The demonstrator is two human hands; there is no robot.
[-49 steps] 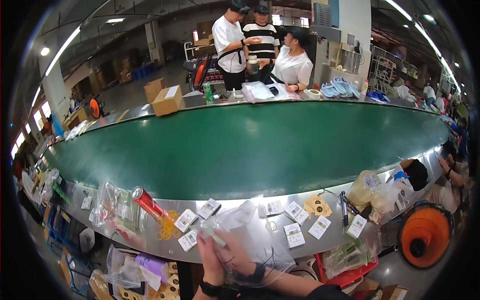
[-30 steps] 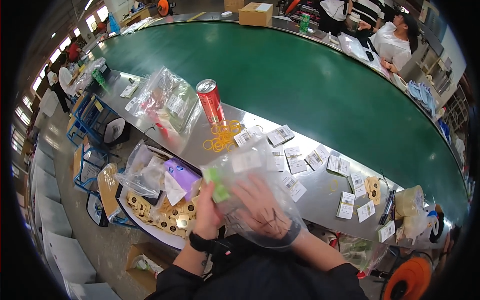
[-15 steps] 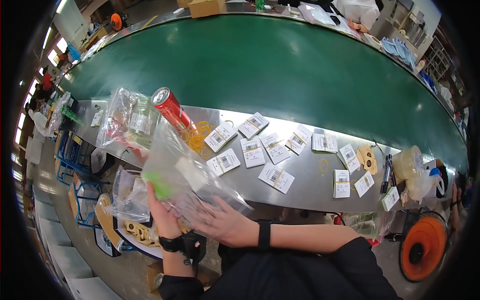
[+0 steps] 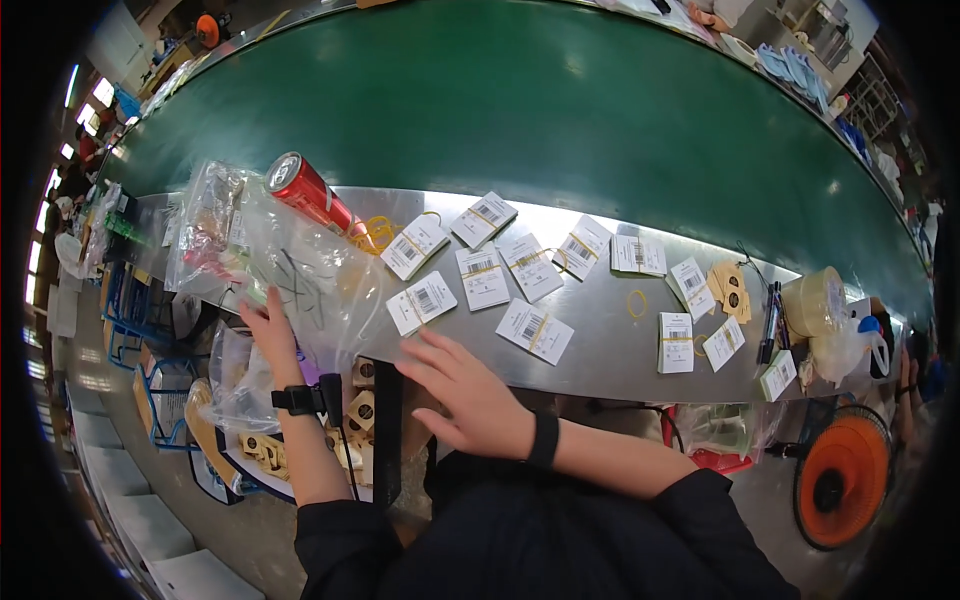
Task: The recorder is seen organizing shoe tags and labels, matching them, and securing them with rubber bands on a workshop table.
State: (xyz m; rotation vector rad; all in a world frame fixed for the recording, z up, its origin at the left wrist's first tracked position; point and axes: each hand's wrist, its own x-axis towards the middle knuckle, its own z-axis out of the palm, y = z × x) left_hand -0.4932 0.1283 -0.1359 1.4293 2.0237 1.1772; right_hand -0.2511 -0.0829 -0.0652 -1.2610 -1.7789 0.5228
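Note:
My left hand (image 4: 270, 335) lies with its fingers stretched out against the near edge of a clear plastic bag (image 4: 325, 285). That bag is spread over the left part of the steel tabletop, and some dark thin shapes show through it. Over the table's front edge hovers my right hand (image 4: 465, 395), fingers apart and holding nothing. Closest to its fingertips is a banded stack of white barcode cards (image 4: 421, 302). Several similar stacks, such as one bundle (image 4: 536, 331), are scattered to the right. A red drink can (image 4: 312, 193) stands behind the bag beside yellow rubber bands (image 4: 375, 235).
A green surface (image 4: 480, 110) runs behind the steel strip. To the right are brown tags (image 4: 729, 288), dark pens (image 4: 770, 325) and a tape roll (image 4: 813, 300). Below the table edge are a box of brown tags (image 4: 265, 455) and an orange fan (image 4: 840, 485).
The clear bag has gone from between my hands down onto the table at left. My right hand has come away from it and spread its fingers; my left hand has moved left.

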